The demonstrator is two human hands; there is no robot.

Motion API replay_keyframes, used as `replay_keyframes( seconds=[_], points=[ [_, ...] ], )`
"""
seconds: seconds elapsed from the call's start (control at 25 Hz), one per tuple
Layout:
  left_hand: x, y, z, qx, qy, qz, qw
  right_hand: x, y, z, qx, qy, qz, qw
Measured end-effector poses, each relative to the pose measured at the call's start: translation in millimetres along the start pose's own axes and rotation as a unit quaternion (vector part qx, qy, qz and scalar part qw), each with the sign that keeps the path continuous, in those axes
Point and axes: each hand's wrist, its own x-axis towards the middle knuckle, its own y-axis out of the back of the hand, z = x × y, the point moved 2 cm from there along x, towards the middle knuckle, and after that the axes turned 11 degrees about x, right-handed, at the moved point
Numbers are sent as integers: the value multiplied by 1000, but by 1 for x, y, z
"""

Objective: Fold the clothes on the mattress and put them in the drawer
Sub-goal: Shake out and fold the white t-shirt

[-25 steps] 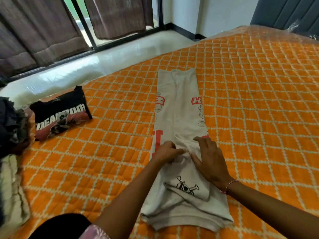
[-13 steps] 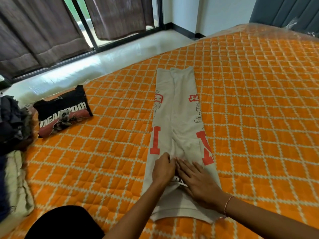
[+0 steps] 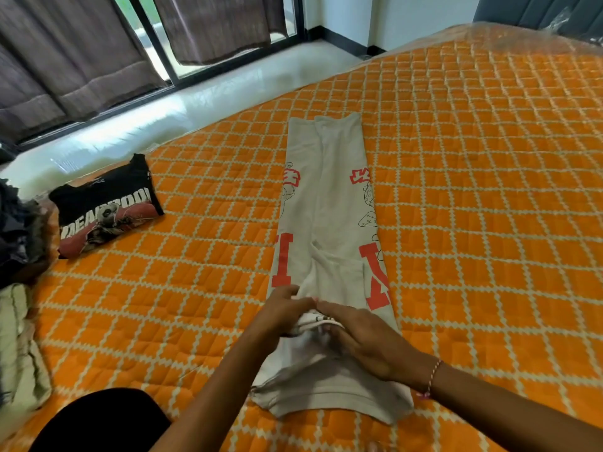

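Observation:
A light grey shirt (image 3: 329,203) with red lettering lies folded into a long narrow strip on the orange quilted mattress (image 3: 489,190), running away from me. My left hand (image 3: 280,313) pinches a bunched fold of the fabric near the strip's near end. My right hand (image 3: 368,340) rests on the same fold, fingers curled over the cloth beside the left hand. A folded black Deadpool shirt (image 3: 104,203) sits at the left of the mattress.
A heap of unfolded dark and pale green clothes (image 3: 16,288) lies at the left edge. Beyond the mattress are a pale floor (image 3: 195,96), dark curtains (image 3: 81,50) over glass doors, and a grey headboard (image 3: 554,8) at the far right.
Both hands slid back toward me along the grey shirt, then gathered its fabric into a raised fold. The red letters, covered before, now show beyond my hands.

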Motion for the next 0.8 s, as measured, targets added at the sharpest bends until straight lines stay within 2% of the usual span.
replay_keyframes(
  seconds=[0.04,0.08,0.12,0.16,0.2,0.24,0.28,0.36,0.44,0.56,0.72,0.8],
  points=[
    [0,5,-2,39,-25,5,999,-2,-4,-3,-33,4,-13,999],
    [-1,8,-6,134,-42,7,990,-3,-9,-5,-88,5,-58,994],
    [-2,8,-13,263,-52,12,963,-2,-14,-5,-139,-1,-119,983],
    [0,5,-19,386,-55,43,920,0,-12,-5,-167,-11,-161,973],
    [3,2,-22,467,-59,110,875,6,-7,-8,-166,-7,-155,974],
    [10,-2,-19,496,-83,191,843,15,6,-13,-146,-5,-108,983],
    [20,-7,-10,480,-131,261,827,26,18,-12,-128,-5,-41,991],
    [49,-9,18,435,-225,301,818,53,45,-4,-157,-1,54,986],
    [84,-5,41,471,-244,253,809,84,70,15,-234,-36,52,970],
    [135,17,68,472,-233,209,824,132,109,50,-320,-85,42,943],
    [216,55,104,496,-271,228,793,203,160,74,-379,-109,78,916],
    [256,69,128,531,-285,203,772,247,184,76,-377,-112,119,912]
  ],
)
